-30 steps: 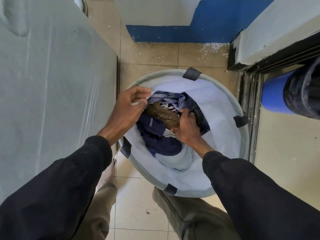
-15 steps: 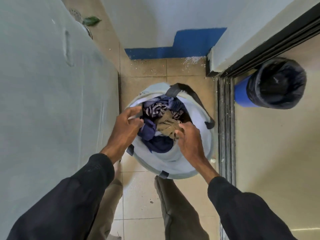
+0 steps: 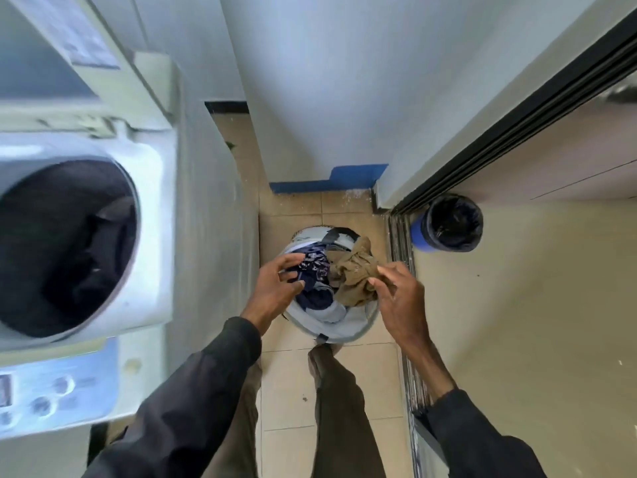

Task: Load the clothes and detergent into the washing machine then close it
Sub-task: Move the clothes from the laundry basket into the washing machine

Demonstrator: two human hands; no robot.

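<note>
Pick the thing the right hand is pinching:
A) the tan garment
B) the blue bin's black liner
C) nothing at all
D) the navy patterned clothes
A: the right hand pinches the tan garment above the laundry basket, while the left hand grips the navy patterned clothes.

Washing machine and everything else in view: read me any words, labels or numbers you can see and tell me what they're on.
No text here can be read.
Too blurred: the sticker on the washing machine lid.
Too blurred: button labels and display on the control panel.
No legible text: the patterned navy clothes and the tan garment.
</note>
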